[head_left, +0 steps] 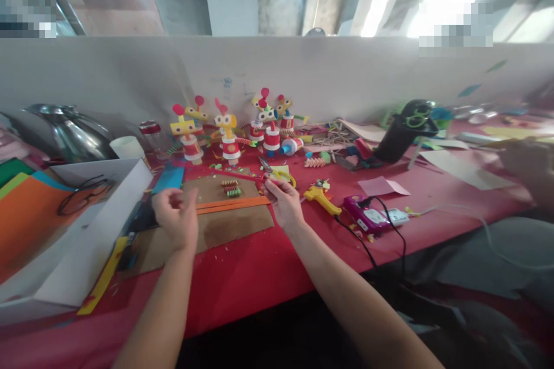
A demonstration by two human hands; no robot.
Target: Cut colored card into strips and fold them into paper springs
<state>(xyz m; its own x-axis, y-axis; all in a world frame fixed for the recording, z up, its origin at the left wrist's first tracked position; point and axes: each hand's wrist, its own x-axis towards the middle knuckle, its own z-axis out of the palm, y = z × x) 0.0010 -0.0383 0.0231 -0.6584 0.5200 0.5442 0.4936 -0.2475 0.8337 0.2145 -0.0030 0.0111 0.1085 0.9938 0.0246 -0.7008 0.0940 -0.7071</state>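
Observation:
My right hand pinches one end of a thin red paper strip, which stretches left above the cardboard. My left hand is held over the cardboard's left part, thumb and fingers apart, with nothing visible in it. Between both hands, orange paper strips lie across the brown cardboard sheet. Small folded paper springs, striped in colours, rest behind them. Just beyond my right fingertips are scissors with yellow handles. A yellow glue gun lies right of that hand.
Several paper-cup figures stand at the back. On the left are a white box with coloured paper and a steel jug. A purple power strip with cables lies right. Another person's hand is blurred at far right.

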